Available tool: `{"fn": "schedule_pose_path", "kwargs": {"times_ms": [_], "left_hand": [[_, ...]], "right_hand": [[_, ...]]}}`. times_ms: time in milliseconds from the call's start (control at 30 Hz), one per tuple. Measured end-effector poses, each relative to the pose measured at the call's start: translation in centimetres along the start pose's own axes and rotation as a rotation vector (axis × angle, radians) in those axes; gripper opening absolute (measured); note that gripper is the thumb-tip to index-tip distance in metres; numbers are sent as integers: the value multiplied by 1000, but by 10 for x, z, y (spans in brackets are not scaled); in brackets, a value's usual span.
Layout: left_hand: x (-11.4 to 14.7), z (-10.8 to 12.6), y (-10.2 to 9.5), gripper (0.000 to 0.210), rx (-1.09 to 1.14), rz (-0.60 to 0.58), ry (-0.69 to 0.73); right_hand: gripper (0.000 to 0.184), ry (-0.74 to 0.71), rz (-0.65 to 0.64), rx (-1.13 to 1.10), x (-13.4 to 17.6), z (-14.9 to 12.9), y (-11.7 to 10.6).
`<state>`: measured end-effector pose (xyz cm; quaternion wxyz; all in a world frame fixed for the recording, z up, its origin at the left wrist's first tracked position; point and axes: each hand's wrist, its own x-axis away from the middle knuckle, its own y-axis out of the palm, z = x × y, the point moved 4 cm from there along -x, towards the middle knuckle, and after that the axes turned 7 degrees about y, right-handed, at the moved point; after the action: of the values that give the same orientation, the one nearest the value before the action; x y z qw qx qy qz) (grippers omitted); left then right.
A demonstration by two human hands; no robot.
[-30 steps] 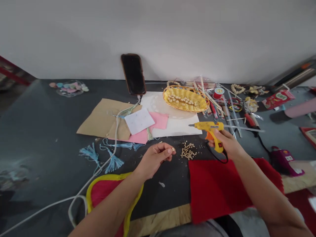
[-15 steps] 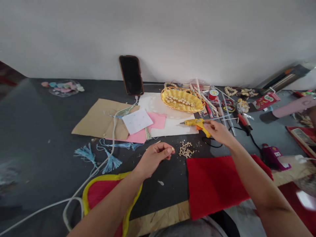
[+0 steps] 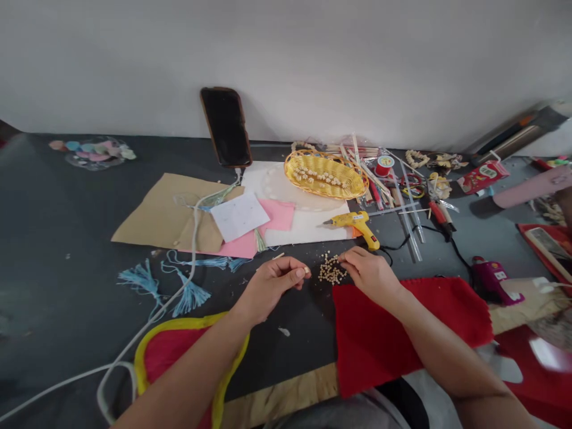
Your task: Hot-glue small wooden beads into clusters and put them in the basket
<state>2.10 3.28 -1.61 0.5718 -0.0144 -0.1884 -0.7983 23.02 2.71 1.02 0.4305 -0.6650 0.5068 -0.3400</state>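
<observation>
My left hand (image 3: 279,284) pinches a small pale wooden bead (image 3: 306,270) between thumb and forefinger. Just to its right lies a loose pile of small wooden beads (image 3: 329,273) on the dark table. The fingertips of my right hand (image 3: 369,269) are drawn together at the pile's right edge; whether a bead is between them is hidden. Behind that hand a yellow hot glue gun (image 3: 356,223) lies on its side, nozzle to the left, over a white sheet (image 3: 308,231). A yellow wicker basket (image 3: 328,173) beyond it holds several little bead clusters.
Red felt (image 3: 370,339) lies under my right forearm. Blue tassels (image 3: 190,298), brown paper (image 3: 154,208) and a white cable (image 3: 172,302) are on the left. A phone (image 3: 227,128) leans on the wall. Sticks, scissors (image 3: 413,186) and a red thread spool (image 3: 384,166) crowd the back right.
My right hand has let go of the glue gun, leaving it on the table, and moved left and nearer to the bead pile. My left hand keeps its pinch. The view has shifted slightly.
</observation>
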Motion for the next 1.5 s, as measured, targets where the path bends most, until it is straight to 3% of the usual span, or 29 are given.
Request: {"fn": "schedule_pose_path", "kwargs": {"times_ms": [300, 433, 533, 667, 767, 1000, 1233, 1500], "left_hand": [[0, -2, 0, 19, -19, -19, -17], [1, -2, 1, 20, -16, -30, -18], [2, 1, 3, 23, -48, -62, 0], [3, 4, 5, 26, -68, -91, -5], [3, 5, 7, 26, -73, -118, -7], [2, 5, 5, 21, -55, -106, -5], [1, 2, 1, 20, -34, -83, 8], [0, 4, 2, 25, -9, -76, 19]], "right_hand": [[16, -51, 35, 51, -4, 1, 7], [13, -122, 150, -209, -1, -14, -9], [11, -213, 168, -417, 0, -35, -20], [12, -313, 174, -521, 0, -57, -21], [11, -313, 180, -525, -1, -55, -15], [11, -156, 256, -349, -9, -24, -12], [14, -217, 27, 79, -35, -33, 2], [15, -253, -44, 309, -57, -49, 18]]}}
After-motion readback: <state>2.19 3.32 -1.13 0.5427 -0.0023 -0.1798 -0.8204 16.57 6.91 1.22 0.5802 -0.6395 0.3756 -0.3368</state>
